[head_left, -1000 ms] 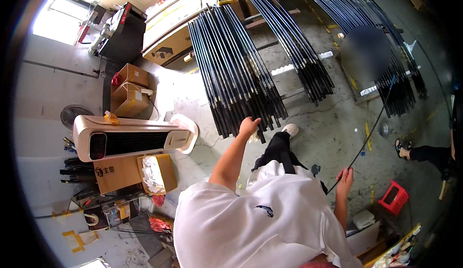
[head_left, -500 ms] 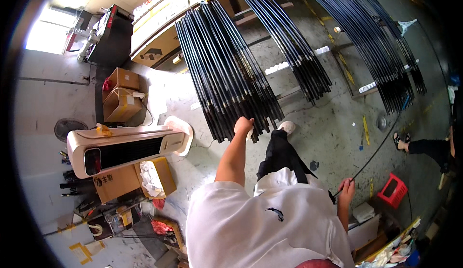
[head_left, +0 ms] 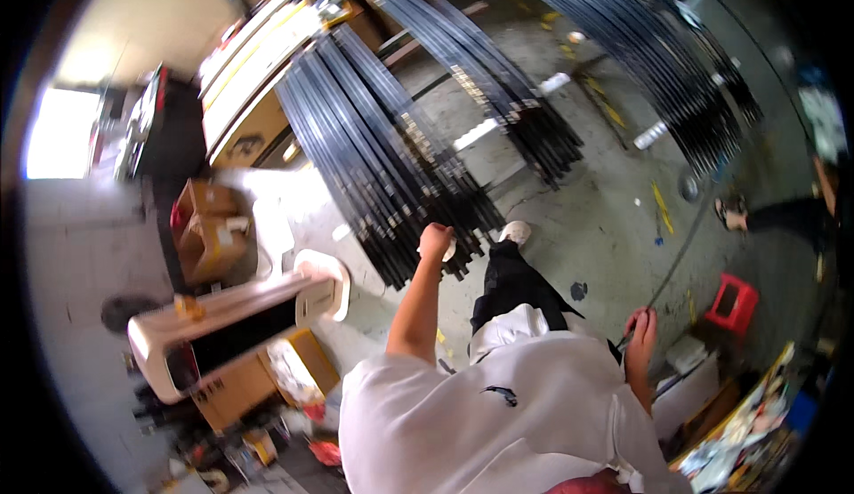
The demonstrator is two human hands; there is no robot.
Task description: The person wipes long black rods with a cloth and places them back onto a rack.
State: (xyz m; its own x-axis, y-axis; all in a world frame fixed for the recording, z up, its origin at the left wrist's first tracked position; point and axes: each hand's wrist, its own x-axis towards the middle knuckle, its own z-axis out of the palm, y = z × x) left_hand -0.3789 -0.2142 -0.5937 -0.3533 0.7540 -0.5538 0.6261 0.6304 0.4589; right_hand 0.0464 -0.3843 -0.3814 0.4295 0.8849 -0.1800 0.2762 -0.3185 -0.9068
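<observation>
My left hand (head_left: pixel 435 240) is closed in front of the near ends of a wide row of dark rods (head_left: pixel 356 152). A small pale, rounded thing (head_left: pixel 451 250) shows at its fingers, mostly hidden by the hand. Low on the right, my right hand (head_left: pixel 640 327) is closed around a long thin black rod (head_left: pixel 673 272), which slants up and away to the right. A second row of dark rods (head_left: pixel 480 63) lies beyond the first, and a third row (head_left: pixel 632 49) lies at the far right. All these rows rest on low supports above the floor.
A cream upright appliance (head_left: pixel 258 316) and open cardboard boxes (head_left: pixel 209 236) stand at left. On the right are a red plastic stool (head_left: pixel 733 303) and another person's leg (head_left: pixel 783 216). A cluttered bin (head_left: pixel 747 432) stands at the lower right.
The view has turned, so the rod rows and appliance appear shifted left. My left hand appears slightly lower and further left beside the rod ends. My right hand still holds the thin rod.
</observation>
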